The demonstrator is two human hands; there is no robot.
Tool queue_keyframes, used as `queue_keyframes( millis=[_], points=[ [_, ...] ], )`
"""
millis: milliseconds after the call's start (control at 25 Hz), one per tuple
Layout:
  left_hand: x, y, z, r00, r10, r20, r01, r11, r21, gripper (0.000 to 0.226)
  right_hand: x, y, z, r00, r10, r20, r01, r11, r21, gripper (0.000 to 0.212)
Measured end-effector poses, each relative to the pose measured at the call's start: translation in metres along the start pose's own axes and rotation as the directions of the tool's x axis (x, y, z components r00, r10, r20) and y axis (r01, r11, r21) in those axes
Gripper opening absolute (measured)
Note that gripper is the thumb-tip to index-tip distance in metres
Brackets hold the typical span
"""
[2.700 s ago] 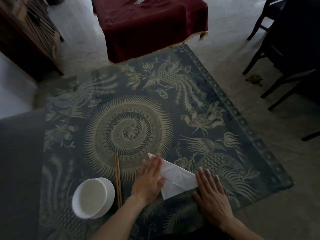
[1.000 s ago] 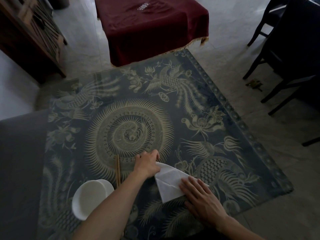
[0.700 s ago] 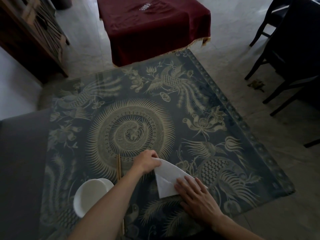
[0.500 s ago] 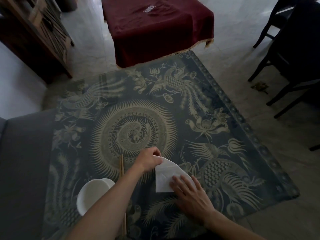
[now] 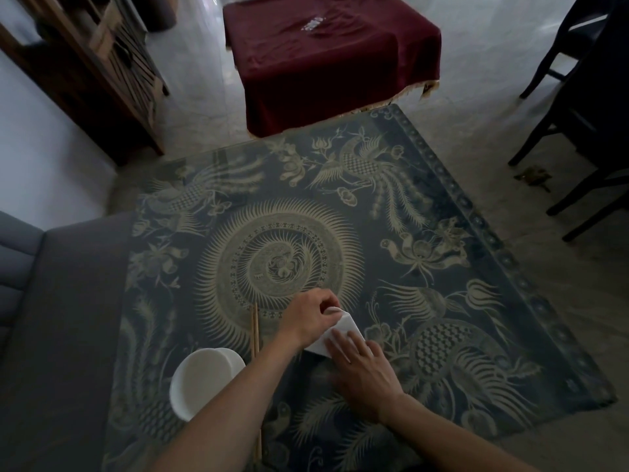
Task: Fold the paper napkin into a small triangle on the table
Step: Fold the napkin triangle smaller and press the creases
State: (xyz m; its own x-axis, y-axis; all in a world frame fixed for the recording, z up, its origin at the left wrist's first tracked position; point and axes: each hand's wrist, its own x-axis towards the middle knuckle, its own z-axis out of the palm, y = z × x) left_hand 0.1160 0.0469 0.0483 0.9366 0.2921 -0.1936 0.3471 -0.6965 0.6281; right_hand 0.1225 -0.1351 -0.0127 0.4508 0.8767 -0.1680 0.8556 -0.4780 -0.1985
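A dim room seen from above, looking down at a table [image 5: 442, 253] covered in dark blue-grey cloth patterned with pale gold birds, flowers and a large spiked medallion at the centre. In the lower middle of the frame, a white paper napkin [image 5: 343, 327] lies on the cloth, folded small, with only a wedge of it showing between two bare hands. The left hand [image 5: 311, 316] has its fingers curled and pinches the napkin's upper edge. The right hand [image 5: 360, 364] lies flat over the napkin's lower part, fingers straight and pressing down; both hands hide much of the paper. Just left of the left wrist, thin wooden chopsticks [image 5: 254, 330] lie pointing up and down the frame, partly crossed by the forearm. At lower left sits a smooth white round bowl [image 5: 200, 379], its near rim hidden by that forearm. Top centre stands a piece of furniture under a dark red cloth [image 5: 323, 52] with a fringe. A wooden shelf [image 5: 102, 69] occupies the upper left, dark chairs [image 5: 585, 107] the upper right, and a grey cushioned seat [image 5: 51, 318] the left edge.
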Motion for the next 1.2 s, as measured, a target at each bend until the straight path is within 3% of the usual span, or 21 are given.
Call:
queue_keyframes(
  millis=[320, 520, 800, 1000, 1200],
  points=[
    [-0.026, 0.01, 0.047, 0.989, 0.12, -0.09, -0.112, 0.989, 0.093, 0.004, -0.071, 0.037, 0.032, 0.972, -0.047, -0.23, 0.053, 0.998, 0.018, 0.049],
    [-0.036, 0.009, 0.08, 0.994, 0.07, -0.084, -0.055, 0.984, 0.169, 0.005, -0.088, 0.046, 0.039, 0.961, -0.035, -0.273, 0.041, 0.999, 0.019, 0.048],
    [-0.039, 0.008, 0.099, 0.999, 0.042, -0.026, -0.033, 0.962, 0.271, 0.015, -0.094, 0.05, 0.04, 0.976, -0.059, -0.211, 0.063, 0.998, 0.012, 0.052],
    [-0.053, 0.002, 0.104, 0.991, 0.128, 0.025, -0.13, 0.949, 0.286, 0.041, -0.097, 0.048, 0.044, 0.98, -0.024, -0.199, 0.032, 0.999, 0.039, 0.053],
    [-0.068, -0.007, 0.096, 0.959, 0.277, 0.054, -0.281, 0.915, 0.29, 0.032, -0.104, 0.057, 0.048, 0.976, -0.012, -0.216, 0.039, 0.992, 0.123, 0.049]
  ],
)
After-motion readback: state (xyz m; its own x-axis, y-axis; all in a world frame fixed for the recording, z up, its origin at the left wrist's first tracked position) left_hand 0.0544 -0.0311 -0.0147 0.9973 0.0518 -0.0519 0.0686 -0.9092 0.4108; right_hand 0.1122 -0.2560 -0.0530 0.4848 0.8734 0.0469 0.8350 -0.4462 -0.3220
